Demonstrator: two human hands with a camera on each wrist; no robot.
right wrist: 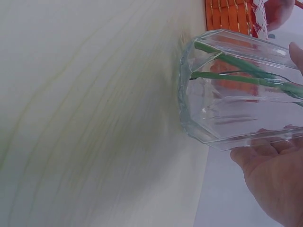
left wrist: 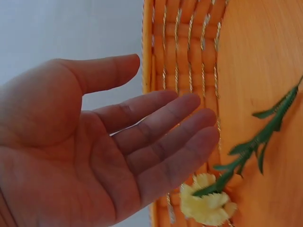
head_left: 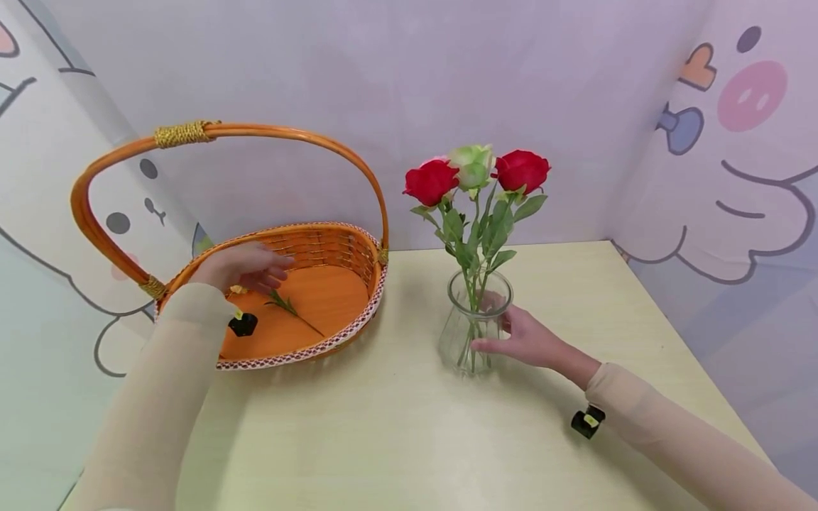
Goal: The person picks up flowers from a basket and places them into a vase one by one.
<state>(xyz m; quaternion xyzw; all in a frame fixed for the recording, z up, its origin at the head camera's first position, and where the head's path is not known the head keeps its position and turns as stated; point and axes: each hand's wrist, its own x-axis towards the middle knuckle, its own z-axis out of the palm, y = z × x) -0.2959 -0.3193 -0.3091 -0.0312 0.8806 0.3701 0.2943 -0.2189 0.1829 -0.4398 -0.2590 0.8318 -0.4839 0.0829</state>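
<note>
My left hand (head_left: pixel 246 267) reaches over the orange wicker basket (head_left: pixel 345 284), fingers extended and nothing in its grasp. Beneath it lies a yellow carnation (left wrist: pixel 206 202) with a green stem, its bloom near the woven wall and just past my fingertips in the left wrist view. My right hand (head_left: pixel 524 342) holds the clear glass vase (head_left: pixel 452 337) around its side, thumb toward me and fingers on the far side. Standing in the vase are a red rose (head_left: pixel 432 182), a second red rose (head_left: pixel 522 170) and a pale green rose (head_left: pixel 473 168); a pink bloom peeks out behind.
The basket's tall arched handle (head_left: pixel 307 133) rises over its opening, behind my left hand. Both basket and vase rest on a pale wooden table (head_left: pixel 396 440). Behind the table hangs a light backdrop (head_left: pixel 358 78) with cartoon animals. Each wrist wears a small black camera.
</note>
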